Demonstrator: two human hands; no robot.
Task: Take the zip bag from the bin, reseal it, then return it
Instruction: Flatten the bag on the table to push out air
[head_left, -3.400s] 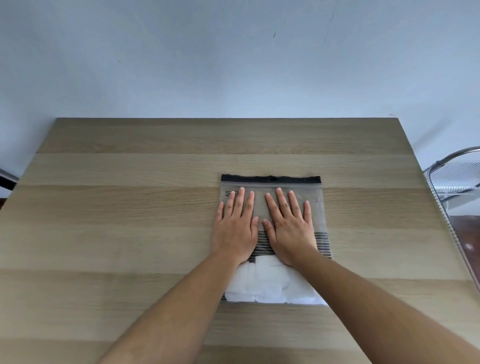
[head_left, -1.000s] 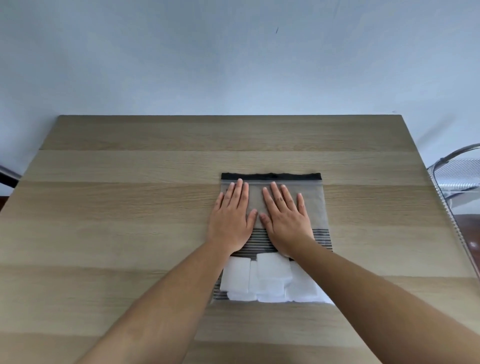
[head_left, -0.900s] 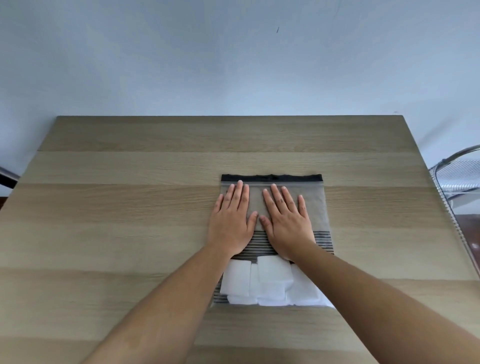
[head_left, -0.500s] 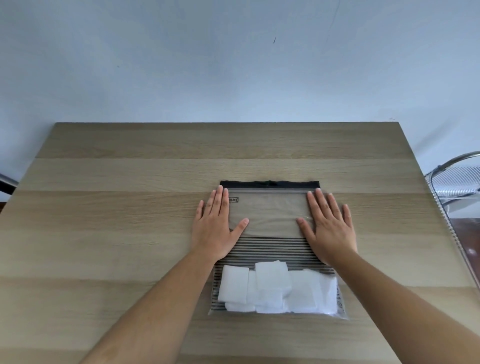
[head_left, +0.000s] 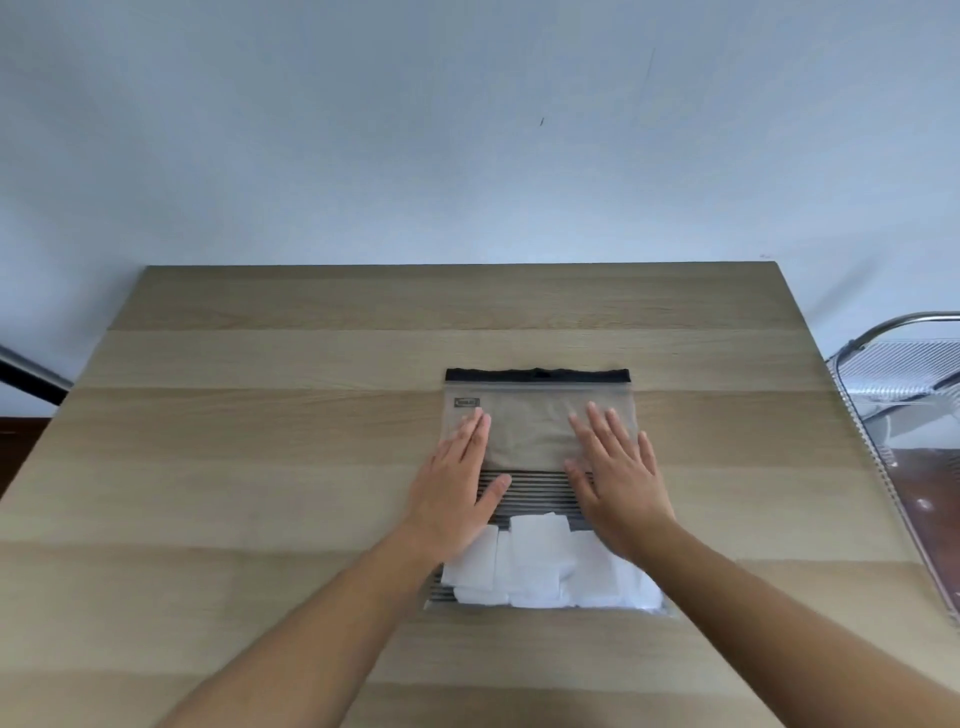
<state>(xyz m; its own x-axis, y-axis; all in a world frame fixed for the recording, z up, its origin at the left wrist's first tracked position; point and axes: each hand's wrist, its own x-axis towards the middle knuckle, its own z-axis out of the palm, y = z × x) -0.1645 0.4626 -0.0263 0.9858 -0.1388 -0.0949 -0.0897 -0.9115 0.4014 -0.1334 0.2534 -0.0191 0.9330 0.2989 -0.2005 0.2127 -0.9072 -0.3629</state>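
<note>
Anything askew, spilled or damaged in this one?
Nothing spilled or torn. The bag lies flat and square on the table, left hand and right hand flat on it, white pads bunched at its near end. One small oddity: a bump midway along the black zip strip, possibly not fully closed.

A translucent zip bag (head_left: 524, 436) with black zip strip lies flat, holding white squares (head_left: 535, 566)

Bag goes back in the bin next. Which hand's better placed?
Right, probably: the right hand lies flat on the zip bag, on the side nearest the clear bin beside the table.
</note>
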